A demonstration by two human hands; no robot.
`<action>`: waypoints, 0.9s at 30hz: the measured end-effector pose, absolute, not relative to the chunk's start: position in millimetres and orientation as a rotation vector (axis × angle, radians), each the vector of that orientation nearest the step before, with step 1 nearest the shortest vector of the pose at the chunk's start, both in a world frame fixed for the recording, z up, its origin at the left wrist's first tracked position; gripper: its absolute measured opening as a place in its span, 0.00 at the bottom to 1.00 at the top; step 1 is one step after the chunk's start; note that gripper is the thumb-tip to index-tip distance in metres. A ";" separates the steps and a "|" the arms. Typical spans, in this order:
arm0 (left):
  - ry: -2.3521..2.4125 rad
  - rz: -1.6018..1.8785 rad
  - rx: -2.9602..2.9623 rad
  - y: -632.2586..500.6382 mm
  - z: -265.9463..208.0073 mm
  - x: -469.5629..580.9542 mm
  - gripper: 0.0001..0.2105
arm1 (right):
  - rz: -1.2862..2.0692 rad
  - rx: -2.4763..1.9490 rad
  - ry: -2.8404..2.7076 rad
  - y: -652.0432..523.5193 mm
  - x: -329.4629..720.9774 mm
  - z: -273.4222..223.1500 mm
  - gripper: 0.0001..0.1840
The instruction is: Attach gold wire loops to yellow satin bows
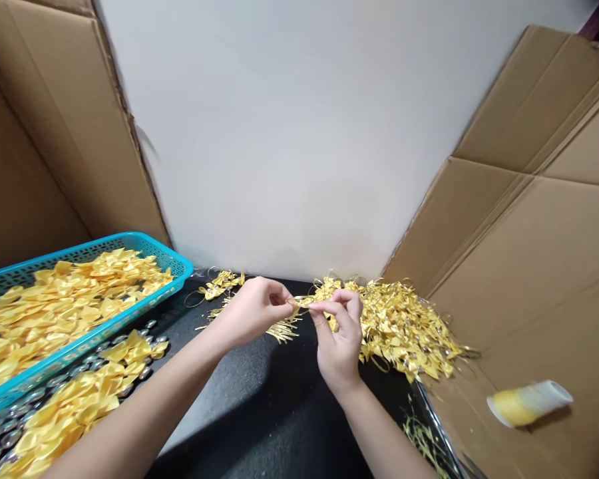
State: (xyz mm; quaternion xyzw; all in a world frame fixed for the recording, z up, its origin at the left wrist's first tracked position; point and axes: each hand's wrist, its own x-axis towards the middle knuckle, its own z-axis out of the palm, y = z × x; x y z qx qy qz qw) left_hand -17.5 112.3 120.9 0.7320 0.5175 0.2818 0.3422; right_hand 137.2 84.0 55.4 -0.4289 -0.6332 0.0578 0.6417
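Over the middle of the black table [219, 412], my left hand [259, 309] and my right hand [340, 336] meet fingertip to fingertip. Both pinch a small yellow ribbon bow [303, 302] stretched between them; its finer details are covered by my fingers. Gold ties [282, 330] lie in a bundle below and behind my left hand. Close to the right of my right hand is a large heap of yellow ribbon bows [404, 326] with thin gold loops. A few more looped bows [221, 285] lie behind my left hand.
A blue plastic basket [180, 269] full of yellow ribbon pieces [80, 293] stands at left. Loose ribbon pieces [74, 406] and shiny oval gems [10, 439] lie before it. At right are a yellow-white spool [529, 403], ribbon scraps [424, 442] and cardboard walls [544, 233].
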 end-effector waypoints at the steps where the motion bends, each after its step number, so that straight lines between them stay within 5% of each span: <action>1: 1.318 0.707 1.864 114.5 119.3 -18.5 0.10 | 0.153 -0.956 -1.437 83.6 138.5 57.5 0.06; 15: 1.238 0.587 1.750 127.5 101.3 -18.6 0.10 | 0.695 -0.820 -1.261 85.3 148.8 75.4 0.07; 27: 1.292 0.549 1.758 133.8 82.7 -10.2 0.09 | 0.609 -0.867 -1.180 95.6 160.8 73.8 0.07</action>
